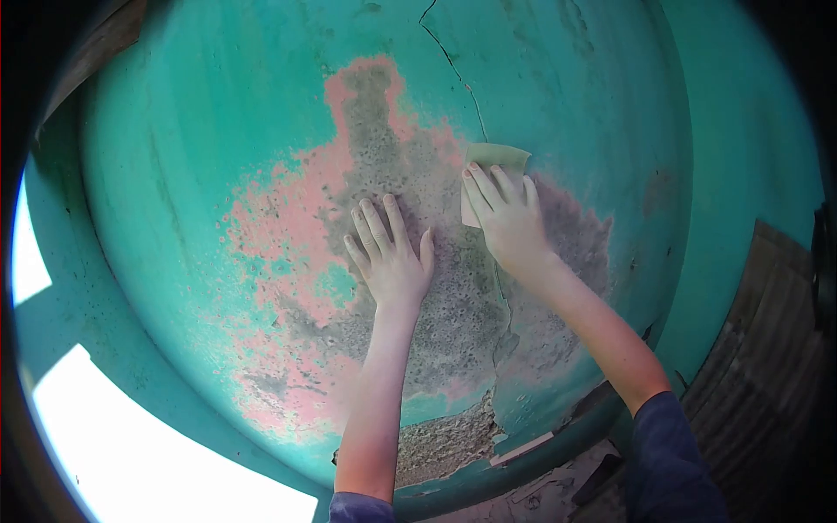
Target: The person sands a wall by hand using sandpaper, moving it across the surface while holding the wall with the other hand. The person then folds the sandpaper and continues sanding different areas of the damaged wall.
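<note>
My left hand (394, 261) lies flat on the worn grey patch of a green wall (209, 131), its fingers spread and nothing in it. To its upper right, my right hand (508, 213) presses a thin, pale rectangular sheet (499, 157) flat against the wall. The sheet's top and left edges show beyond the fingers; the rest is under the hand. Pink areas (288, 209) with flaked edges border the grey patch. A dark crack (475, 100) runs down from the top to the sheet and appears again below it.
Along the wall's lower edge, a rough broken strip (449, 446) lies exposed. Loose debris (554, 488) is below it. Brown corrugated sheets (754, 349) stand at the right. Bright light comes through an opening (157, 444) at the lower left.
</note>
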Demonstrator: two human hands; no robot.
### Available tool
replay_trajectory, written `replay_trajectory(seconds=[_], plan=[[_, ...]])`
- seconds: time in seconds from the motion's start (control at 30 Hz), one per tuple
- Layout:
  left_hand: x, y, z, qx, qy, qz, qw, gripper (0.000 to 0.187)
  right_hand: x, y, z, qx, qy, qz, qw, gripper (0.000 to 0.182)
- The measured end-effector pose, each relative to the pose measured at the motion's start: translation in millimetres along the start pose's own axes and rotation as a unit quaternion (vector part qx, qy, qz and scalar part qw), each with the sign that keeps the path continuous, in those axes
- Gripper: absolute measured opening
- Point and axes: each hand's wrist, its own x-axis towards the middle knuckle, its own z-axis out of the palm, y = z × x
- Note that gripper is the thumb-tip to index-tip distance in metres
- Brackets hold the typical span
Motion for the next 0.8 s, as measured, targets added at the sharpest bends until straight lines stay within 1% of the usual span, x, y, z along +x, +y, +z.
replay_trajectory(seconds=[0.07,0.13,0.23,0.37,0.47,0.53,0.57,0.63,0.73,0.8], plan=[[0,1,-1,0.000,-0.005,-0.006,1.000,0.085,6,5,-3,0.001,-0.005,-0.001,1.000,0.063],[-1,2,0,-0.002,-0.012,-0.012,1.000,0.085,23,9,-6,-0.008,0.020,-0.015,1.000,0.065],[0,1,-1,-0.006,-0.010,-0.011,1.000,0.085,42,10,-6,-0.014,0.025,-0.033,0.999,0.064],[-2,0,-2,-0.009,-0.019,-0.015,1.000,0.084,18,3,-2,0.021,0.025,-0.053,0.998,0.062],[-2,2,-3,-0.014,-0.019,-0.022,0.999,0.083,24,5,-1,0.002,0.028,-0.055,0.998,0.062],[-1,2,-2,-0.016,-0.018,-0.025,0.999,0.083,46,6,-4,-0.021,0.016,-0.040,0.999,0.068],[-2,2,-3,-0.019,-0.021,-0.026,0.999,0.083,47,6,-3,-0.020,0.019,-0.042,0.999,0.068],[-2,2,-2,-0.022,-0.023,-0.029,0.999,0.083,37,6,-4,-0.044,0.019,-0.042,0.998,0.062],[-2,1,-1,-0.026,-0.017,-0.028,0.999,0.083,14,8,-6,-0.032,0.001,-0.063,0.998,0.061],[-2,3,-1,-0.027,-0.024,-0.034,0.999,0.083,23,12,-5,-0.034,0.007,-0.069,0.997,0.062]])
